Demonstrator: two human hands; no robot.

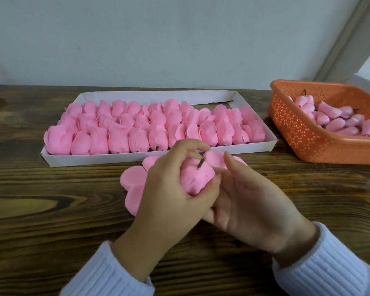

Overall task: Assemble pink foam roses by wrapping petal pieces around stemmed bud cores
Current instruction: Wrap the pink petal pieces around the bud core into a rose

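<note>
Pink rose (195, 178) within left hand (169, 189) fingers; right hand (250, 206) alongside

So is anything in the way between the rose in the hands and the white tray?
Nothing visible blocks it. The left hand grips the rose right in front of the tray; only its own loose petals lie between. The tray looks nearly full.

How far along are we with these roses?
Done: wrapped roses fill most of the white tray, with a gap at its far right corner. In hand: the left hand grips a bud core, stem up, over a spread petal piece; the right hand touches it. Left: a pile of bud cores waits in the orange basket.
</note>
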